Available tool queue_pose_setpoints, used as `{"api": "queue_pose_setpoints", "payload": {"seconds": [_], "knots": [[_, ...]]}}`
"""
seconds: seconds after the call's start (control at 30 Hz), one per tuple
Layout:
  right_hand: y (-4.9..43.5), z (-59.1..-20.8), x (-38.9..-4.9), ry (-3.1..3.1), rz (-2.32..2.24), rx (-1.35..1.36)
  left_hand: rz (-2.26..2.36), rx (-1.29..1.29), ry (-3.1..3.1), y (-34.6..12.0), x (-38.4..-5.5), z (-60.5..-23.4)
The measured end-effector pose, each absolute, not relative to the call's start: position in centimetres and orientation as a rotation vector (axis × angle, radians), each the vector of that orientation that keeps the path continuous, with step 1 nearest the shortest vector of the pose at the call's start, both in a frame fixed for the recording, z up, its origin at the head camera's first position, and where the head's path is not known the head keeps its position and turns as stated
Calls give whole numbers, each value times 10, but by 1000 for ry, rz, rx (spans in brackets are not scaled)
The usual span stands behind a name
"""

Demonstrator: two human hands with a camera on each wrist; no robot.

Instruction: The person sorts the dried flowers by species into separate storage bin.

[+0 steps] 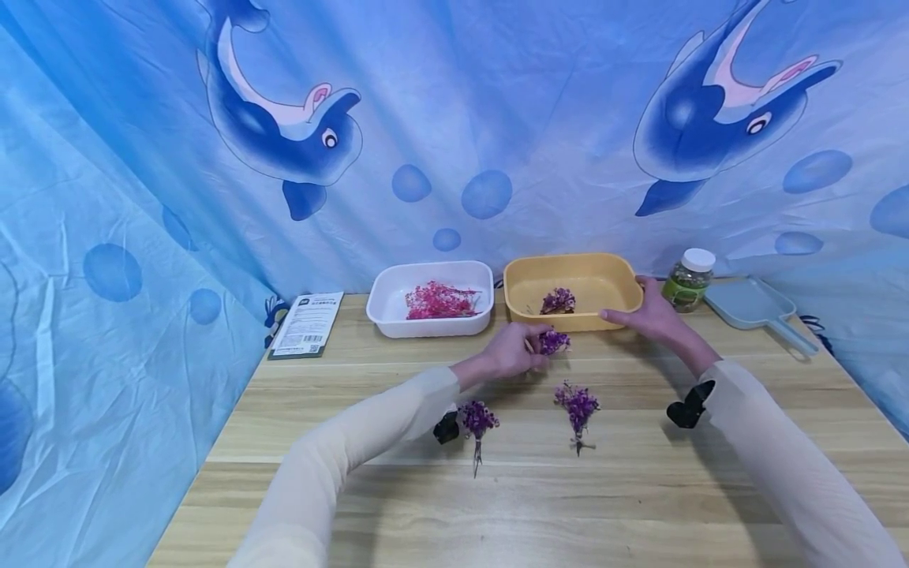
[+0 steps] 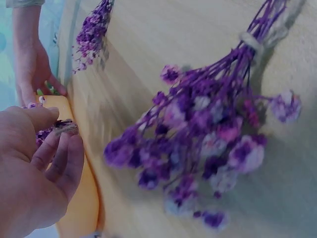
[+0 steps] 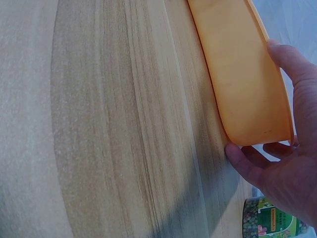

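My left hand (image 1: 513, 349) pinches a small bunch of purple dried flowers (image 1: 553, 341) just in front of the yellow tub (image 1: 589, 322). In the left wrist view its tied stems (image 2: 67, 128) lie between thumb and fingertips. My right hand (image 1: 648, 312) grips the right end of the tub, thumb at the rim and fingers around the corner. Inside the tub lies another purple bunch (image 1: 558, 300). Two more bunches, one on the left (image 1: 479, 422) and one tied with twine on the right (image 1: 578, 406), lie on the table nearer to me.
Left of the yellow tub stands a white tub (image 1: 383, 325) holding pink dried flowers (image 1: 442, 300). A printed packet (image 1: 307, 324) lies at the far left. On the right are a white-lidded jar (image 1: 688, 281) and a light-blue dustpan (image 1: 753, 303). A blue dolphin curtain (image 1: 440, 142) hangs behind the table.
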State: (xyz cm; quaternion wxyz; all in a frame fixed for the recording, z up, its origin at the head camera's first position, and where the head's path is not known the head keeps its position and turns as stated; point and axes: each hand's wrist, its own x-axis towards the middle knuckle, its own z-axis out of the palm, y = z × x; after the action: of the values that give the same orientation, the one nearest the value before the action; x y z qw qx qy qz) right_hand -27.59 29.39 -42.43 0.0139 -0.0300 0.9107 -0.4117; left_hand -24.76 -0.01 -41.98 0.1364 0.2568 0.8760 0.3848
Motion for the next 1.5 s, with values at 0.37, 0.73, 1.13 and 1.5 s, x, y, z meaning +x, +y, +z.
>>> {"api": "queue_pose_setpoints", "payload": {"seconds": [0.37,0.73,1.13,1.5], "knots": [[294,-426,-275,2846,-1282,-86,1092,959,2658,-1,-261,-394],[294,-425,-277,2835,-1304,-82,1025,937,2786,15,-290,-362],[294,-427,-277,2835,-1314,-92,798,955,2937,32,-314,-362],[295,-427,-276,2838,-1312,-89,611,1001,2956,46,-323,-370]]}}
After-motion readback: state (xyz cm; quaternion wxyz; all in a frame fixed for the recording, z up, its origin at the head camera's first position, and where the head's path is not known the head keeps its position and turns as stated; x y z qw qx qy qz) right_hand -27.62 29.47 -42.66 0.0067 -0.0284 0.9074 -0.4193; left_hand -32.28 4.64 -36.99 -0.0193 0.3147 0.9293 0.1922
